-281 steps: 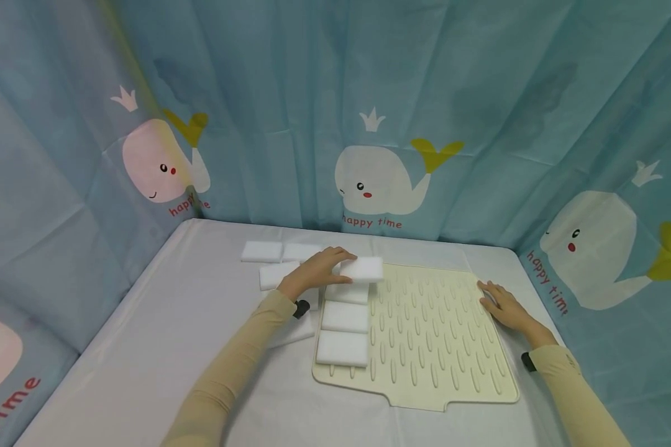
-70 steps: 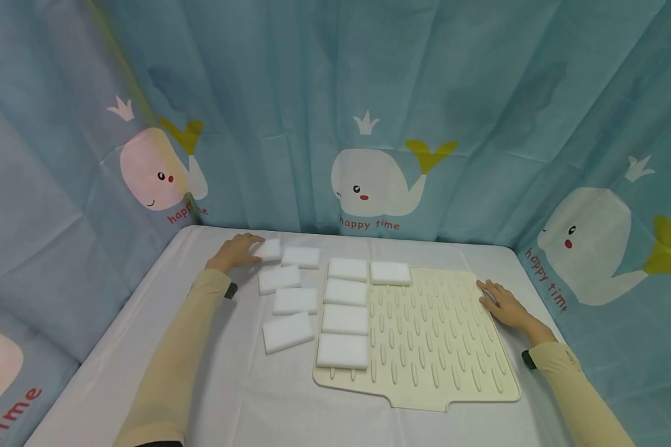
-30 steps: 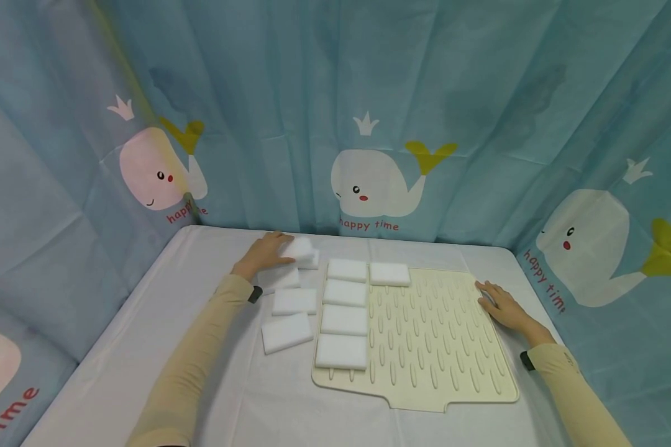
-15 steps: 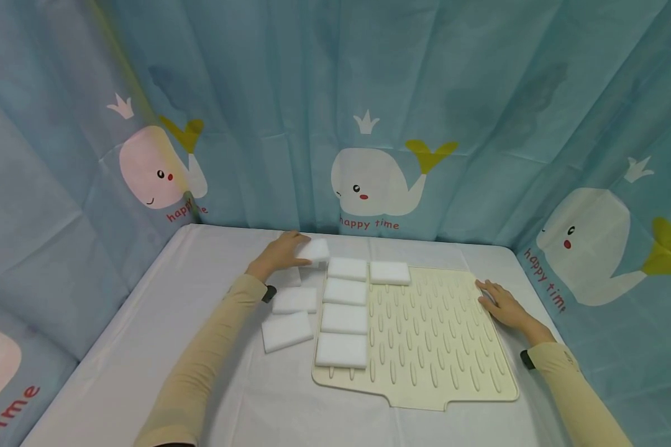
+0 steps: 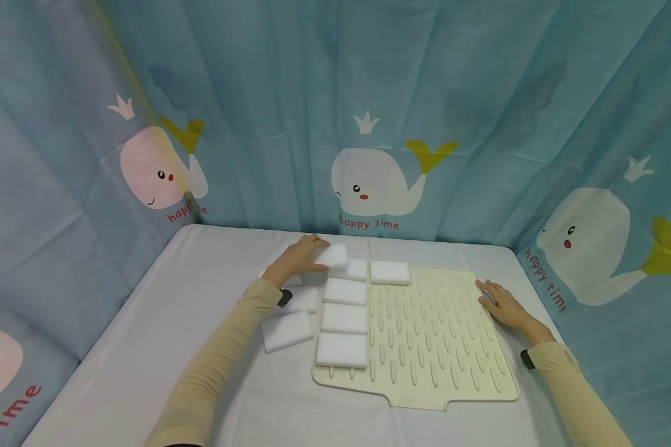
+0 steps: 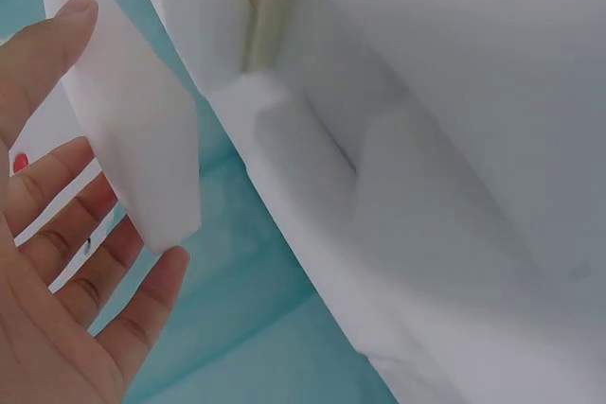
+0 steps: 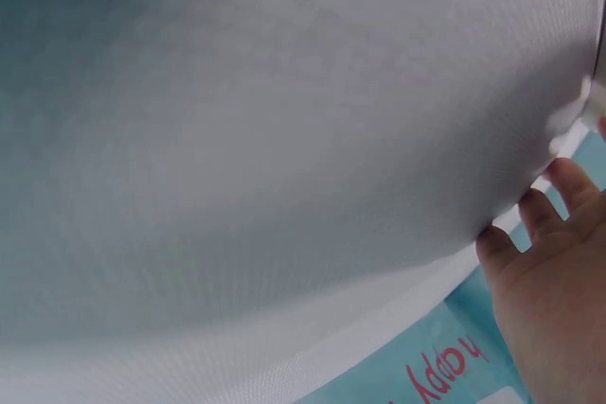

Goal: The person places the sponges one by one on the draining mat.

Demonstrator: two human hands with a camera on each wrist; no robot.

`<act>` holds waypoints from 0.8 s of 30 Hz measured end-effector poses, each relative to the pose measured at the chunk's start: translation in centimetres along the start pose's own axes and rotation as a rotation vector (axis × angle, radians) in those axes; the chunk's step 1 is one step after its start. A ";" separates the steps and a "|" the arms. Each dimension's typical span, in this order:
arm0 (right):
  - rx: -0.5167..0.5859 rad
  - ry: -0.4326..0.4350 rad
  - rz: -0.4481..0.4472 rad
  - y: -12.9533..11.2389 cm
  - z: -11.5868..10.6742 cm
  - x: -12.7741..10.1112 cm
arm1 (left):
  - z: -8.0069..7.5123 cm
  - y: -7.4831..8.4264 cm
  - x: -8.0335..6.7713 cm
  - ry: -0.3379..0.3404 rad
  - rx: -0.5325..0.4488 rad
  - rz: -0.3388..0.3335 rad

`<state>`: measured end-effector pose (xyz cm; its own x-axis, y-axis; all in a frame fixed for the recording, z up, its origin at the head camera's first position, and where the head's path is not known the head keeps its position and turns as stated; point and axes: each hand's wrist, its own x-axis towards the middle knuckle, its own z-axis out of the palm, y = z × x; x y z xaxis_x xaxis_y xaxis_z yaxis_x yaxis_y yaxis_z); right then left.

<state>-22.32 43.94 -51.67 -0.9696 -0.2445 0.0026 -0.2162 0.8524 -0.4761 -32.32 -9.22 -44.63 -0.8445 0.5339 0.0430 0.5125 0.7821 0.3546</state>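
Observation:
My left hand (image 5: 299, 257) pinches a white melamine sponge (image 5: 334, 255) between thumb and fingers. In the head view this sponge overlaps the far left corner of a cream ridged mat (image 5: 442, 335). The left wrist view shows the thumb on one face of the held sponge (image 6: 137, 115), the fingertips along its other side. Several like sponges line the mat's left edge in a column, with one more sponge (image 5: 390, 273) beside the far end. My right hand (image 5: 506, 307) rests at the mat's right edge with relaxed fingers, holding nothing.
Loose sponges lie left of the mat, among them a tilted sponge (image 5: 287, 331) at the near end; others are partly behind my left forearm. A white cloth (image 5: 145, 347) covers the table. Blue curtains (image 5: 291, 155) with printed whales stand close behind and at both sides.
My left hand has taken a sponge from the far left of the loose group and carried it right, to the mat's far left corner. Earlier, another sponge went onto the mat. My right hand stays put.

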 end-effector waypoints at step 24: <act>-0.015 -0.014 0.001 -0.3 0.0 0.0 | 3.7 6.4 2.4 -0.011 0.104 0.133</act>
<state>-22.26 43.74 -51.53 -0.9683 -0.2498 -0.0100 -0.2169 0.8595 -0.4629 -30.47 -1.76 -45.71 -0.7666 0.6380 0.0729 0.6336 0.7331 0.2473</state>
